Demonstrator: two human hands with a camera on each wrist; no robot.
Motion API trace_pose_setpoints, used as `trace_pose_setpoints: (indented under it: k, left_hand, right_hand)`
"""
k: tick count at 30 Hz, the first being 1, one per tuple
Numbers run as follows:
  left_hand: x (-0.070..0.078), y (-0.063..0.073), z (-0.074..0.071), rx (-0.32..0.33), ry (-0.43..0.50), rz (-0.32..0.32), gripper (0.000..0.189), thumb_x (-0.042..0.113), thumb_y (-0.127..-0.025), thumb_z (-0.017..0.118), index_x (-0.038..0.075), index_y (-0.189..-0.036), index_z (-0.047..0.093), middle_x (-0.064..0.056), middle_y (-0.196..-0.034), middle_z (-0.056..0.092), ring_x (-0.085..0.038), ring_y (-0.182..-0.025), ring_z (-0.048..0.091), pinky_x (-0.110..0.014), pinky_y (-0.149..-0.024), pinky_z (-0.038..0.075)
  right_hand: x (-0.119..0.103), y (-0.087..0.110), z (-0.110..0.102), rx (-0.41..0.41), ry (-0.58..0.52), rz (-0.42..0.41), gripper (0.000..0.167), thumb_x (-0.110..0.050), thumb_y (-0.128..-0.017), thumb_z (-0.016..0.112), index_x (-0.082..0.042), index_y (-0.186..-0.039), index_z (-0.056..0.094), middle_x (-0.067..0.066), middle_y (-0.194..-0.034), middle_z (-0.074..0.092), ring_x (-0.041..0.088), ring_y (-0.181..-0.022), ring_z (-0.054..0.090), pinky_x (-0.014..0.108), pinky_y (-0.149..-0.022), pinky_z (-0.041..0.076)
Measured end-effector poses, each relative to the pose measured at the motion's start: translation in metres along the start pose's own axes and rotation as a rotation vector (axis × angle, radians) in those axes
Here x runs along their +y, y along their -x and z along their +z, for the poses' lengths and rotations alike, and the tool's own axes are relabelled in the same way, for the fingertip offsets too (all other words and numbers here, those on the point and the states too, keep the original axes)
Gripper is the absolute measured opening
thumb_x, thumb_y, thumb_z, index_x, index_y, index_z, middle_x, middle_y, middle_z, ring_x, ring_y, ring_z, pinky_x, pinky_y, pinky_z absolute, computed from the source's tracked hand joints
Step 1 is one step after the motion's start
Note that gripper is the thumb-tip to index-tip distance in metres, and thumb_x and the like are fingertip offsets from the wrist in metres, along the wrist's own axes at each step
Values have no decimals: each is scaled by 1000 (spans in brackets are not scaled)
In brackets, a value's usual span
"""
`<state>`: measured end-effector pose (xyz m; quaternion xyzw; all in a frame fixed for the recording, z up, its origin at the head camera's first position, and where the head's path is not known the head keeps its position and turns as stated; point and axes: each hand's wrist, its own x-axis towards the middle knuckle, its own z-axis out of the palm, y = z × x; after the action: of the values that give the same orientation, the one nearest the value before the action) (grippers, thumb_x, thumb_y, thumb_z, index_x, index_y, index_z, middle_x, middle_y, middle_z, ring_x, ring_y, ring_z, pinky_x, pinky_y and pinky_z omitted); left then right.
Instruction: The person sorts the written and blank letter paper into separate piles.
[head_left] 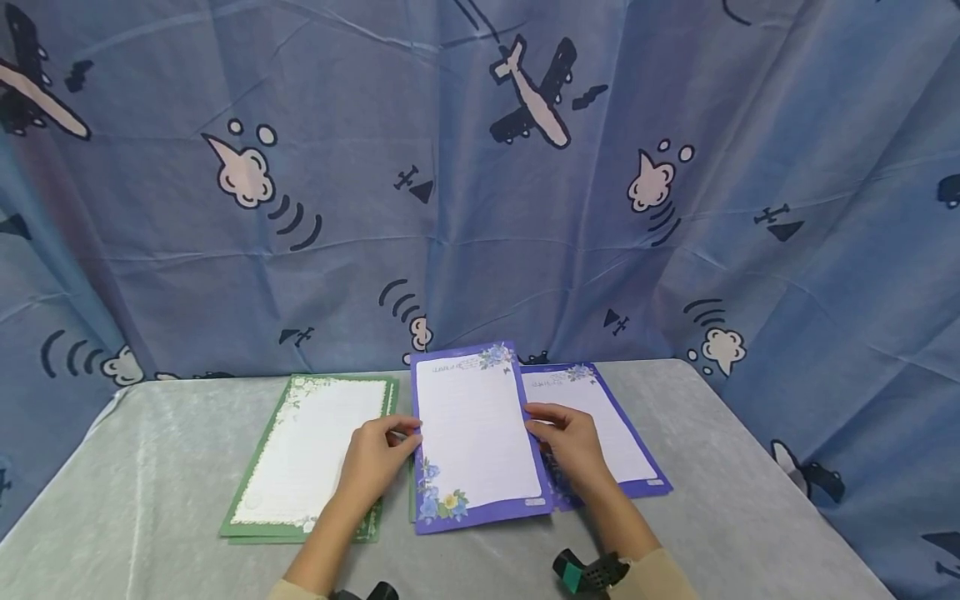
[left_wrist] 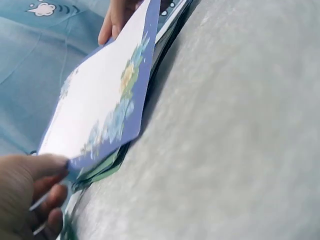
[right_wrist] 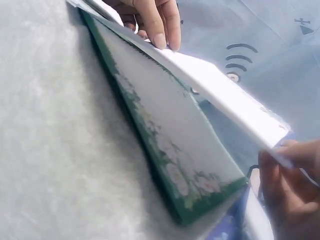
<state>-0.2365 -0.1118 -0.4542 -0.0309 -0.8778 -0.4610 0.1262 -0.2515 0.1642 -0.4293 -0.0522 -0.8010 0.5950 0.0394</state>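
A purple-bordered sheet of writing paper (head_left: 480, 425) with blue flowers in two corners is held up between both hands. My left hand (head_left: 377, 457) pinches its left edge, thumb on top in the left wrist view. On the opposite edge, my right hand (head_left: 572, 446) pinches the paper between thumb and fingers. Below the raised sheet lies a green-bordered sheet (right_wrist: 165, 125), mostly hidden in the head view. More green-bordered sheets (head_left: 315, 450) lie overlapped at the left, partly behind my left forearm. Purple-bordered paper (head_left: 600, 417) lies at the right, partly covered by the held sheet and right hand.
A light grey cloth covers the table (head_left: 750, 500). Behind it hangs a blue curtain (head_left: 337, 167) printed with planes and clouds, meeting the table's back edge. Dark straps with devices (head_left: 592, 573) sit on both wrists.
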Motion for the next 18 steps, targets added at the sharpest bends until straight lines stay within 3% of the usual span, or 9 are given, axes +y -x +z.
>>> trace_pose_setpoints:
  k: [6,18]
  left_hand:
    - [12,-2,-7,-17,68,0,14,9,-87,78,13,-100,80,-2,-89,76,-10,-74,61,-22,-65,49]
    - [41,-8,-11,-28,91,30,16,9,-89,75,14,-103,80,-3,-93,76,-10,-73,62,-23,-61,49]
  right_hand:
    - [-7,1,-8,-18,-15,-3,29,-4,-91,70,-3,-120,74,17,-125,70,12,-88,65,23,-68,56]
    - [-23,1,-23,18,25,23,30,-7,-95,68,-8,-124,72,14,-131,68,17,-99,68,26,-78,60]
